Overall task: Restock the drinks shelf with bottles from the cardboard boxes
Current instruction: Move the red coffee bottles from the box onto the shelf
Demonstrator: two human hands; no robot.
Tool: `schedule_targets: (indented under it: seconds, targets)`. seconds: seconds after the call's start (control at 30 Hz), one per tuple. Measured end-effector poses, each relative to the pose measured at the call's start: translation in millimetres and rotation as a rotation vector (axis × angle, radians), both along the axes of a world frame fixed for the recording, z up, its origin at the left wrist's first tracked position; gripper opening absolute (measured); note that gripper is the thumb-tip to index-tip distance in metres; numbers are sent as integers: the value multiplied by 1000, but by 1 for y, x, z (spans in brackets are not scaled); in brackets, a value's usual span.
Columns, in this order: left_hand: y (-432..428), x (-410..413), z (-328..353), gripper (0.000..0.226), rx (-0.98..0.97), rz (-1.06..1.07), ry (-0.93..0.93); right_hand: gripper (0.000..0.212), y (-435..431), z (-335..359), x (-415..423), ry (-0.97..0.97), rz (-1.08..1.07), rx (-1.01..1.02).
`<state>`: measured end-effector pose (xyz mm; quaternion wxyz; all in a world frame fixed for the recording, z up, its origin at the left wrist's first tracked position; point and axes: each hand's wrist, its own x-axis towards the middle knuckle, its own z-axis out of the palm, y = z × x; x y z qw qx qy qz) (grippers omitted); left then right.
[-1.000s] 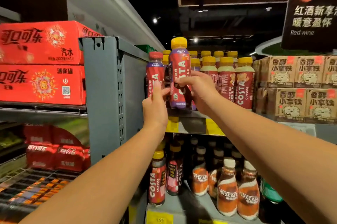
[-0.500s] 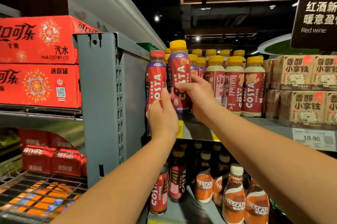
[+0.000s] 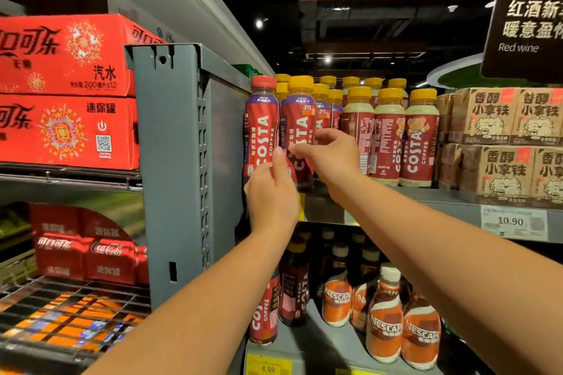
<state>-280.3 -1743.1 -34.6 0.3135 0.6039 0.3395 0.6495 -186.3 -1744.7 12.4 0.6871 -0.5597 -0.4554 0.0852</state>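
Observation:
On the top drinks shelf stands a row of Costa coffee bottles. At its left end, against the grey end panel, is a red-capped Costa bottle; my left hand grips its lower part with the thumb pointing up. Right beside it stands a yellow-capped Costa bottle. My right hand pinches its middle, thumb on the label and fingers curled round its right side. Both bottle bases are hidden behind my hands. No cardboard restocking box is in view.
Yellow-capped Costa bottles fill the shelf to the right, then shrink-wrapped brown latte cartons. Below are Nescafe bottles and several more Costa bottles. Red Coca-Cola cases sit on the left rack. A "Red wine" sign hangs at the upper right.
The yellow-capped bottle has come down from above the row to stand level beside the red-capped one. My left hand has slid lower on the red-capped bottle.

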Motion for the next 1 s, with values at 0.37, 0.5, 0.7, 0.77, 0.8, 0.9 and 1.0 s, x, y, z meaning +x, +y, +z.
schedule_targets:
  seconds: [0.37, 0.5, 0.7, 0.77, 0.8, 0.9, 1.0]
  targets:
    - [-4, -27, 0, 36, 79, -102, 192, 34, -31, -5, -5, -290, -216, -121]
    - [-8, -43, 2, 31, 253, 62, 580, 22, -64, -9, -7, -626, -351, -268]
    - [-36, -49, -11, 27, 281, 66, 996, 21, -118, -33, -10, -955, -475, -665]
    - [-56, -51, -19, 31, 277, 47, 1072, 20, -137, -46, -11, -1009, -444, -855]
    - [-68, -50, -24, 32, 282, 35, 1102, 22, -147, -53, -11, -1010, -420, -913]
    - [-104, -44, -39, 36, 292, -7, 1148, 28, -180, -75, -10, -986, -377, -967]
    - [-137, -32, -59, 33, 263, -20, 1181, 37, -210, -99, -7, -1012, -355, -989]
